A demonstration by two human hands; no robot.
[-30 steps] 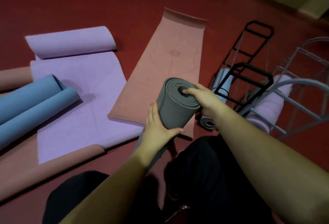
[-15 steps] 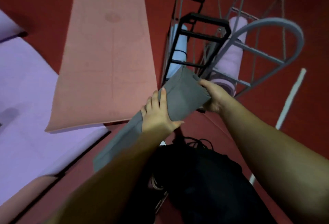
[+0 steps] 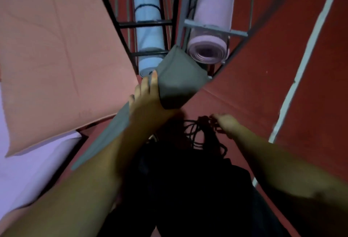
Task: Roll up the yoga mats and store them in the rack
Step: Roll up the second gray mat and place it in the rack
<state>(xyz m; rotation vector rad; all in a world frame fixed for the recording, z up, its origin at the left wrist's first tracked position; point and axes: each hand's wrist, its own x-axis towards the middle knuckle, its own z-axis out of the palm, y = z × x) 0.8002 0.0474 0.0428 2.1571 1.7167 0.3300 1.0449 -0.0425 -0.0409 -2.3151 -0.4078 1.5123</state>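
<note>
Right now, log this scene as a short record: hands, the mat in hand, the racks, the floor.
left hand: grips the rolled grey mat near its upper end
right hand: off the mat, fingers at a tangle of black cord; grip blurred
grey mat: tilted, upper end pointing at the racks, not yet in one
black rack: holds a rolled blue mat
grey rack: holds a rolled lilac mat
floor: unrolled pink mat over a lilac one
</note>
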